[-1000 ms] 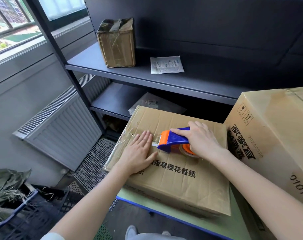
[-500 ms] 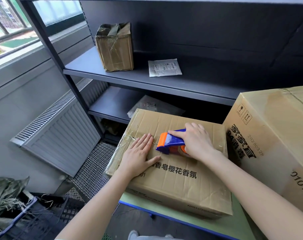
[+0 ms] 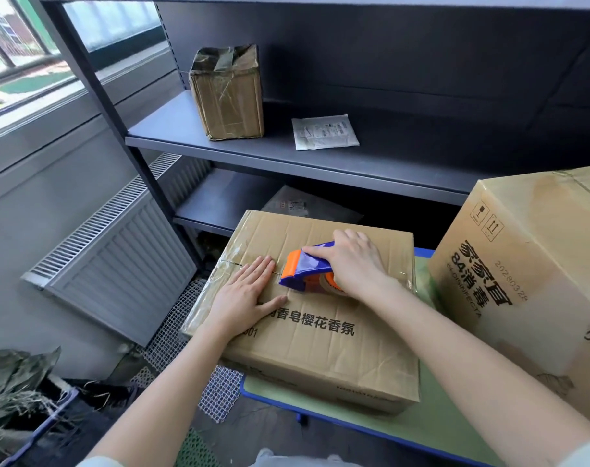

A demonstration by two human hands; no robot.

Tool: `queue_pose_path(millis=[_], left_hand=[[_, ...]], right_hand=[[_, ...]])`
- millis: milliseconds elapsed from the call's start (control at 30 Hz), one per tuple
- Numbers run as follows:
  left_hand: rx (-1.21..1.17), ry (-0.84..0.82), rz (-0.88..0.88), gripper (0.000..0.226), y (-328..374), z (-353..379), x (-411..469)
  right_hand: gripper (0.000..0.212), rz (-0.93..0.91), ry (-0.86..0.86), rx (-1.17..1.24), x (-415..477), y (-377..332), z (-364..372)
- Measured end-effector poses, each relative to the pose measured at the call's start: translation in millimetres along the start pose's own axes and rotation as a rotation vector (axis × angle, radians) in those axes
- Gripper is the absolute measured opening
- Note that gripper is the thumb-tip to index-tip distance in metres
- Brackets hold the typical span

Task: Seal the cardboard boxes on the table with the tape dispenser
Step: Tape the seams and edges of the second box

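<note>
A flat cardboard box (image 3: 320, 352) with black printed characters lies on the green table (image 3: 421, 423). Clear tape covers the right part of its top seam. My right hand (image 3: 354, 261) grips a blue and orange tape dispenser (image 3: 303, 269) that sits on the seam near the middle of the lid. My left hand (image 3: 246, 298) presses flat on the lid just left of the dispenser, fingers straight. A taller cardboard box (image 3: 536, 274) stands to the right on the same table.
A dark metal shelf (image 3: 287, 156) stands behind the table, holding a small taped box (image 3: 228, 92) and a white packet (image 3: 324, 132). A grey radiator (image 3: 118, 254) is on the left wall. A crate with dried leaves (image 3: 13, 392) sits at bottom left.
The view has shifted slightly. The dispenser and my right hand stay near the middle of the seam, and my left hand stays pressed flat on the lid beside it.
</note>
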State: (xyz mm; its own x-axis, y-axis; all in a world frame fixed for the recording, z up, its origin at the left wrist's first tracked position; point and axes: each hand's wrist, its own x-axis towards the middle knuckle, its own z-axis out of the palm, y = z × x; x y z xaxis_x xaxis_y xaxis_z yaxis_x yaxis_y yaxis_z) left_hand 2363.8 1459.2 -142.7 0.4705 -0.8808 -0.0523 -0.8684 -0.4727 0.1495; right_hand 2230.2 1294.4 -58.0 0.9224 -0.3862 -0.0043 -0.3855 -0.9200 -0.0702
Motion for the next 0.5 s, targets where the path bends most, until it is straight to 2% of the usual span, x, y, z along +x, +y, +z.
queue_pose_path(millis=[200, 500], left_hand=[[-0.010, 0.041, 0.010, 0.116, 8, 8, 3], [-0.053, 0.037, 0.007, 0.115, 12, 7, 3]], right_hand=[[0.058, 0.009, -0.083, 0.046, -18, 18, -2], [0.062, -0.014, -0.087, 0.047, -32, 29, -2]])
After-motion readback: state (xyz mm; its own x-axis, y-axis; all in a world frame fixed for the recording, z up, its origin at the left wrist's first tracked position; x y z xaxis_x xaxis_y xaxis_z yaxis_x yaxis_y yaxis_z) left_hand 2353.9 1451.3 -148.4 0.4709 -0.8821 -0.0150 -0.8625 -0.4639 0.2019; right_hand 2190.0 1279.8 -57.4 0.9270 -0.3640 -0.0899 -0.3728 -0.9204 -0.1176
